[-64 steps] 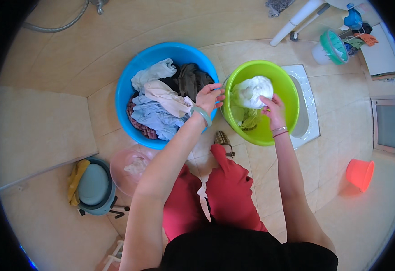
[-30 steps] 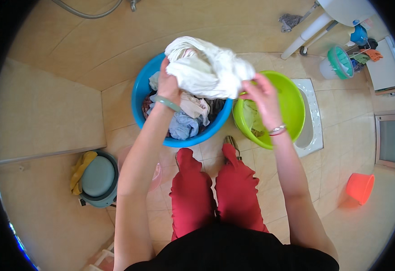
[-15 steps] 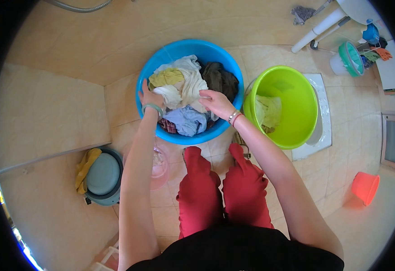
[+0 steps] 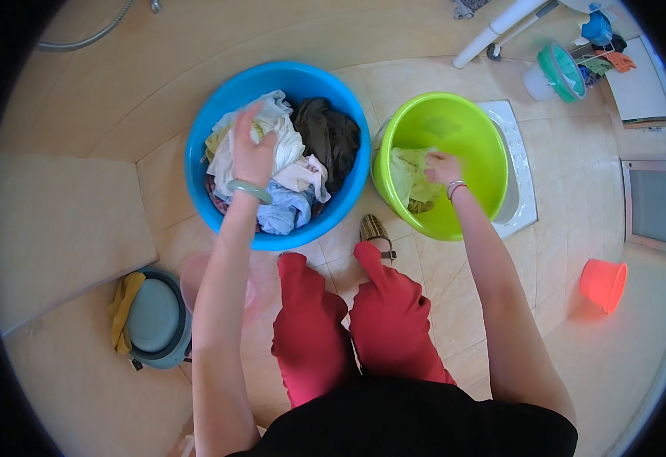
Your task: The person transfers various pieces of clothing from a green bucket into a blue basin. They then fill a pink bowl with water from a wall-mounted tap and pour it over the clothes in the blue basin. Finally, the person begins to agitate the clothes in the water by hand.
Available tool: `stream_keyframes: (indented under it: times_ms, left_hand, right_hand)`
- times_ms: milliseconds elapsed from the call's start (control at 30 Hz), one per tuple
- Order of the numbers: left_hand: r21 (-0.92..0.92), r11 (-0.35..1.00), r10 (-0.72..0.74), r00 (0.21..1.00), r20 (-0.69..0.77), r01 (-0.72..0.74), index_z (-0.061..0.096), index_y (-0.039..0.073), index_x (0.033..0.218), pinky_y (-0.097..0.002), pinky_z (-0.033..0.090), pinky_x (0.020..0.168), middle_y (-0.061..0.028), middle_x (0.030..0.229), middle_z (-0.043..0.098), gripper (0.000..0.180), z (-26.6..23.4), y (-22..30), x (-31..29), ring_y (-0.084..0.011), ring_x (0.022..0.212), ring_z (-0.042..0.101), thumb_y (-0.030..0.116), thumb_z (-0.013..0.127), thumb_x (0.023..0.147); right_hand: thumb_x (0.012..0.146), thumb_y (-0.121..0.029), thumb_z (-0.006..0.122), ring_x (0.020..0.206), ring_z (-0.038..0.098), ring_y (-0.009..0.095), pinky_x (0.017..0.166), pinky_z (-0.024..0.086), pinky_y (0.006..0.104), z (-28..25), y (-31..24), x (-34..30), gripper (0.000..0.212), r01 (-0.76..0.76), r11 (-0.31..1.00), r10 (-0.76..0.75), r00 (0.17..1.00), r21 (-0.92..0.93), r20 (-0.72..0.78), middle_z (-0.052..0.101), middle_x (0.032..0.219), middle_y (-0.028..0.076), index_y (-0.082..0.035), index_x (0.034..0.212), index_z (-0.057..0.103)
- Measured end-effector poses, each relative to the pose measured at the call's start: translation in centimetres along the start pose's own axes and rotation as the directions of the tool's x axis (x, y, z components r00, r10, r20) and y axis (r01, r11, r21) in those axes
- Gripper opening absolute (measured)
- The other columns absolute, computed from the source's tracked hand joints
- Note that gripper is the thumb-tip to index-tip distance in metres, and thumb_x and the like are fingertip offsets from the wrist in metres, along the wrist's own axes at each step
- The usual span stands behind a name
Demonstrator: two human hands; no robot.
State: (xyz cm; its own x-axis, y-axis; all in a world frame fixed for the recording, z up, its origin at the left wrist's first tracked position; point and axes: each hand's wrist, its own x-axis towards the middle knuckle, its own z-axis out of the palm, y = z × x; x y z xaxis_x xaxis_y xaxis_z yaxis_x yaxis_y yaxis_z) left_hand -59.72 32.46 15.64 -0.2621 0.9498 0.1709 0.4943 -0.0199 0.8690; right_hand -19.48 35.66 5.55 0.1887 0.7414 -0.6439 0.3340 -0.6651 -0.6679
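A round blue tub [image 4: 350, 206] holds a heap of laundry: white cloth [image 4: 288, 142], a dark brown garment [image 4: 327, 145], a pale pink piece [image 4: 300, 174] and a light blue garment [image 4: 284, 211]. Over the white cloth is my left hand [image 4: 253, 156], fingers spread and slightly blurred, with a pale green bangle at the wrist. My right hand [image 4: 444, 168] reaches inside the lime green tub [image 4: 490, 164], beside a pale yellowish-white cloth [image 4: 411, 179]. Its fingers are curled and smeared, so whether they touch or grip that cloth does not show.
Beneath the green tub lies a white squat-toilet pan [image 4: 525, 171]. A grey-blue basin [image 4: 154, 314] with a mustard cloth [image 4: 125, 314] stands at left, and a translucent pink basin [image 4: 196, 278] sits partly behind my left arm. An orange-red bucket [image 4: 604, 286] is at right.
My right hand has gone from the blue tub across into the green one. My left hand has shifted from the heap's left edge onto the white cloth, which is rearranged. The view has moved right.
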Motion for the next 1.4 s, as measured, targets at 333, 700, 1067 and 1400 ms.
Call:
stream_keyframes:
  times_ms: [333, 700, 1067, 1400]
  left_hand:
    - [-0.43, 0.79, -0.266, 0.876, 0.402, 0.437, 0.048, 0.01, 0.128, -0.0342, 0.043, 0.092, -0.0121, 0.128, 0.049, 0.049, 15.1, 0.5, -1.7, -0.027, 0.114, 0.049, 0.003, 0.058, 0.081]
    - [-0.494, 0.695, -0.234, 0.814, 0.532, 0.523, 0.054, 0.009, 0.12, -0.0244, 0.048, 0.077, -0.0035, 0.116, 0.058, 0.032, 18.8, 1.1, -1.5, -0.0122, 0.098, 0.059, 0.003, 0.052, 0.089]
    - [-0.332, 0.448, -0.245, 0.471, 0.848, 0.83, 0.044, 0.006, 0.126, -0.0357, 0.054, 0.078, -0.0156, 0.118, 0.054, 0.035, 15.8, 6.4, -3.5, -0.0252, 0.102, 0.06, 0.018, 0.051, 0.094]
    - [-0.277, 0.186, -0.216, 0.314, 0.924, 0.943, 0.021, 0.013, 0.145, -0.0482, 0.041, 0.098, -0.0146, 0.142, 0.035, 0.073, 13.4, 14.9, -6.3, -0.0288, 0.129, 0.037, 0.057, 0.041, 0.091]
  right_hand:
    - [0.057, -0.033, 0.085, 0.135, 0.022, 0.039, 0.11, 0.027, 0.0413, 2.3, 7.0, 12.8, 0.115, -0.011, 0.737, -0.074, 0.993, -0.676, -0.096, 0.017, 0.147, 0.025, -0.009, 0.145, 0.015]
    - [0.062, -0.025, 0.079, 0.094, 0.056, 0.033, 0.086, 0.047, 0.0384, 1.2, 6.1, 15.3, 0.054, -0.085, 0.711, -0.058, 0.982, -0.698, -0.178, 0.048, 0.11, 0.019, -0.009, 0.106, 0.053]
    - [0.066, -0.007, 0.068, 0.053, 0.054, 0.014, 0.044, 0.045, 0.0268, -5.0, 1.3, 0.2, 0.023, 0.261, 0.96, -0.277, 0.937, -0.097, -0.214, 0.055, 0.077, 0.006, -0.005, 0.083, 0.052]
    - [0.072, 0.0, 0.061, 0.064, 0.051, 0.007, 0.047, 0.04, 0.0189, -9.9, -11.0, -19.7, 0.024, 0.54, 0.74, -0.443, 0.84, 0.402, -0.314, 0.052, 0.087, 0.001, -0.005, 0.094, 0.051]
